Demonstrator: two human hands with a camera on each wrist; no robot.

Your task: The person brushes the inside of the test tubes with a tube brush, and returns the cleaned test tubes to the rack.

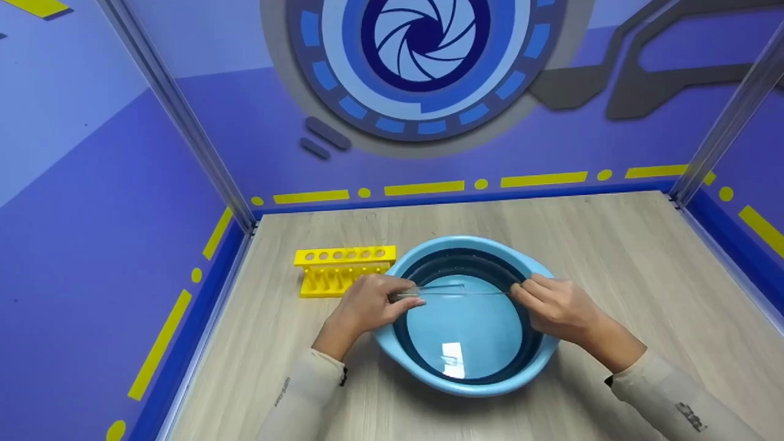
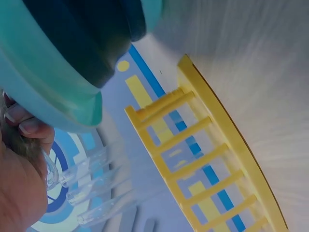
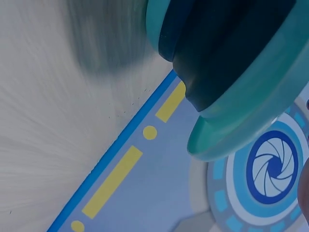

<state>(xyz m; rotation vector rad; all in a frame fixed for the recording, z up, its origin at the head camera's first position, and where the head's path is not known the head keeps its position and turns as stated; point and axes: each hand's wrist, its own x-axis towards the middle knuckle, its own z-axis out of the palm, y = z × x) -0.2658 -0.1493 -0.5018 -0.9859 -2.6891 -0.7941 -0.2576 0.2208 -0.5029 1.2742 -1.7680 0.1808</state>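
Over a light-blue basin [image 1: 468, 390], my left hand [image 1: 370, 301] grips a clear test tube [image 1: 442, 288] lying roughly level. My right hand [image 1: 558, 307] pinches the thin wire handle of a test tube brush [image 1: 488, 293], which runs leftward to the tube. Greyish-brown bristles [image 2: 20, 142] show at my left fingers in the left wrist view; the fingers partly hide them. In the right wrist view just a sliver of the right hand [image 3: 304, 188] shows, and its grip lies out of sight.
A yellow test tube rack [image 1: 346, 254] stands left of the basin, with several clear tubes [image 2: 99, 208] at it in the left wrist view. Blue-purple panels [image 1: 233, 122] with metal corner posts enclose the wooden tabletop [image 1: 618, 263] behind and at both sides.
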